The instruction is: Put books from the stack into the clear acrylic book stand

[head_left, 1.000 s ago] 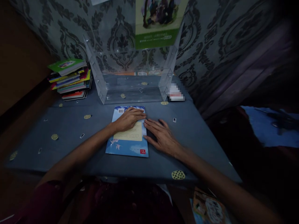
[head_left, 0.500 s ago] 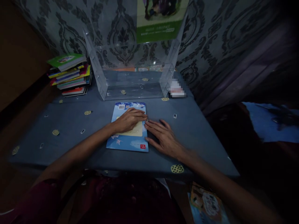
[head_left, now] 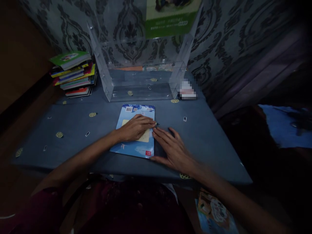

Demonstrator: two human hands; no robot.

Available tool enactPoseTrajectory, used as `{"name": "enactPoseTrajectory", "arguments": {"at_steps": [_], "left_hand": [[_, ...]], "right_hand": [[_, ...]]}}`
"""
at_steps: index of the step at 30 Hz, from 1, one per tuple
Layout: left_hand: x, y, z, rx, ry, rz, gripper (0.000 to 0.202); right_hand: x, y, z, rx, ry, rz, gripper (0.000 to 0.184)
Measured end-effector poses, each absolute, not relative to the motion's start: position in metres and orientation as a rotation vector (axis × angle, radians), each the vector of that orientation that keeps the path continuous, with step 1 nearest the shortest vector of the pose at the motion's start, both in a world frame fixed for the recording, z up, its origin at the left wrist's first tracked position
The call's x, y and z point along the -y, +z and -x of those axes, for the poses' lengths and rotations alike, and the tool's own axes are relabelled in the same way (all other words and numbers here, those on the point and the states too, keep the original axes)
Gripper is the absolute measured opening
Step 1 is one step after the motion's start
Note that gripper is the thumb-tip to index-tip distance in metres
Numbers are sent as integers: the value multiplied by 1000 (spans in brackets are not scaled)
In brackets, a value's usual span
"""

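A blue book point(head_left: 135, 148) lies back cover up on the grey-blue tablecloth point(head_left: 73, 139), a barcode near its far edge. My left hand point(head_left: 135, 128) rests on the cover, fingers bent and reaching its right edge. Flat on the cloth just right of the book lies my right hand point(head_left: 172, 151), fingers stretched out and touching the book's right edge. The book's near right corner looks slightly raised.
A clear acrylic rack point(head_left: 141, 71) stands at the back of the table against patterned wallpaper. A stack of colourful books point(head_left: 73, 74) sits at the back left. A small blurred object point(head_left: 187, 91) lies right of the rack. Another book point(head_left: 214, 214) lies on the floor below the table's front edge.
My right hand has slid nearer along the book's right edge. The book has turned slightly, its near right corner lifting a little. My left hand stays on the cover.
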State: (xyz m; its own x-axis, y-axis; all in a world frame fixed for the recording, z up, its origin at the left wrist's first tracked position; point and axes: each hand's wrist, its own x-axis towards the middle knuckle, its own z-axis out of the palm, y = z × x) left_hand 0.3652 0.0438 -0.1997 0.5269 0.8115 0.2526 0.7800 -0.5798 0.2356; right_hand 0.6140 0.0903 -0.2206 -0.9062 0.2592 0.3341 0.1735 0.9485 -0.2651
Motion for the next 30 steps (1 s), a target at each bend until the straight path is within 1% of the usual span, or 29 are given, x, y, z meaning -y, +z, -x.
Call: {"name": "enactPoseTrajectory", "arguments": {"at_steps": [2,3,8,16,22,30], "left_hand": [[-44,-201,-366,-1387,530,-2666,41],[-44,-201,-366,-1387,533,-2662,42],[-46,-204,-366,-1393,595,-2631,41],[-66,-206,-357,-1421,637,-2620,41],[-80,-206,-353,-1506,612,-2586,42],[-84,-207,-351,-1495,634,-2571,41]], "right_hand": [[-87,-222,-615,2743,299,289,92],[-85,-223,-616,2747,285,276,94],[-86,-225,-617,2751,220,265,82],[-106,-220,-610,2737,215,236,69],[-119,-225,-606,2723,222,241,65],[-122,-223,-604,2758,271,246,65]]}}
